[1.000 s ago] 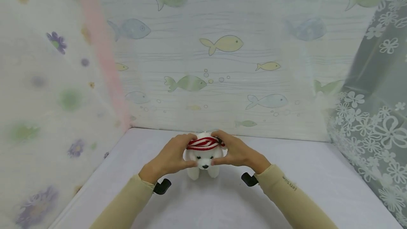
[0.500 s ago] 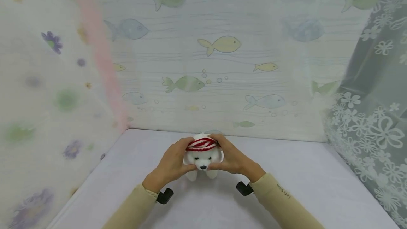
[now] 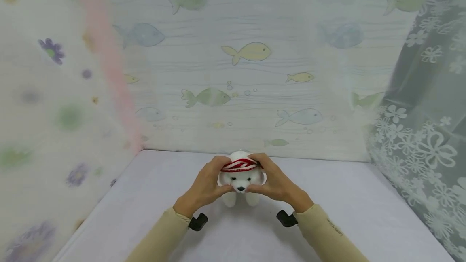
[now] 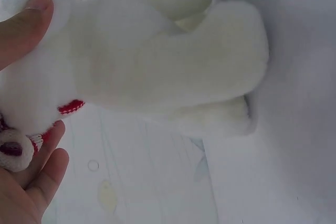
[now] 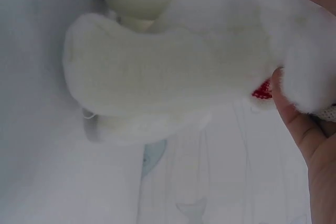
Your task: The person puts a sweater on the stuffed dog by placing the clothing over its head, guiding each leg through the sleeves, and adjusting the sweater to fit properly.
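In the head view, we see the left hand (image 3: 206,184) and right hand (image 3: 279,182) both hold a toy dog (image 3: 240,181) in their grip, lower centre. In the left wrist view its legs (image 4: 226,51) reach right; in the right wrist view, left.

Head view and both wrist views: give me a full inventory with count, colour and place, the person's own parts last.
plush dog: 1, white, upright on the tabletop, between the hands
knitted band: 1, red and white, around the dog's head
round knitted piece: 1, white with dark red centre, left edge of left wrist view
tabletop: 1, white, under the dog
fish-print backdrop: 1, pale, behind the tabletop
flower-print panel: 1, white with pink strip, left side
sheer flowered panel: 1, grey and white, right side
wrist attachments: 2, black, one by each cuff
sleeves: 2, beige, on both forearms
left hand: 1, bare, holding the head's left side
right hand: 1, bare, holding its right side
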`<state>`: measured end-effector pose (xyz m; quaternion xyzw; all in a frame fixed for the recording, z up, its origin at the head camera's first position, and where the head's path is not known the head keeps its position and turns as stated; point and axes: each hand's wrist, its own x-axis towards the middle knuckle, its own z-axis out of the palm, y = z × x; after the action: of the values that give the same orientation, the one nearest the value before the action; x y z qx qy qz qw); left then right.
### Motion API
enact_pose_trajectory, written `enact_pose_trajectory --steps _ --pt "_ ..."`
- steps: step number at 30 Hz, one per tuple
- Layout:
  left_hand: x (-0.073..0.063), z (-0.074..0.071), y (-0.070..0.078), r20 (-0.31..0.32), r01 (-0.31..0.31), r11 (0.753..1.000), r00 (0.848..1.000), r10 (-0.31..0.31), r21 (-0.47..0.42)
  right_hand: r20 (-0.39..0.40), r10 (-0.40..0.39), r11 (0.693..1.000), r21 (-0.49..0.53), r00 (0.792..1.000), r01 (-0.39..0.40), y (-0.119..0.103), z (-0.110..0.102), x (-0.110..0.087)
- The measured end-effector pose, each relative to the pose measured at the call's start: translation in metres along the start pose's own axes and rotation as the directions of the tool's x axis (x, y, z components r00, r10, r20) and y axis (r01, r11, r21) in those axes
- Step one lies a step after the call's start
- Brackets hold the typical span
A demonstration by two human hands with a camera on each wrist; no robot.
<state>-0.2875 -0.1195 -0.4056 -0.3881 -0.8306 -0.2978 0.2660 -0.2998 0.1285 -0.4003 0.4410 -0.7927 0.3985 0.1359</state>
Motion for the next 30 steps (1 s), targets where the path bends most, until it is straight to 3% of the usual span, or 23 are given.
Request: enact_pose_trajectory --steps 9,14,22,26,30 --pt "0.008 0.019 0.007 -0.013 0.009 1.0 1.0 -0.009 -0.007 -0.062 0.063 0.998 -0.025 0.996 -0.065 0.005 -0.011 -0.018" --pt "0.007 0.027 0.011 -0.03 0.026 1.0 0.999 -0.026 -0.004 -0.077 0.037 0.998 -0.04 0.996 -0.041 0.008 -0.01 -0.024" --pt "-0.001 0.034 0.01 -0.109 -0.01 0.999 0.994 0.015 0.046 -0.1 -0.03 0.996 -0.086 0.995 0.022 0.009 -0.005 -0.03" --pt "-0.002 0.036 0.009 -0.113 0.021 1.0 0.993 -0.02 0.014 -0.114 0.027 0.997 -0.072 0.993 -0.035 0.007 -0.003 -0.031" --pt "-0.004 0.038 0.011 -0.09 0.108 0.994 0.99 -0.107 0.008 -0.131 0.107 0.979 -0.16 0.986 -0.128 0.004 -0.001 -0.031"
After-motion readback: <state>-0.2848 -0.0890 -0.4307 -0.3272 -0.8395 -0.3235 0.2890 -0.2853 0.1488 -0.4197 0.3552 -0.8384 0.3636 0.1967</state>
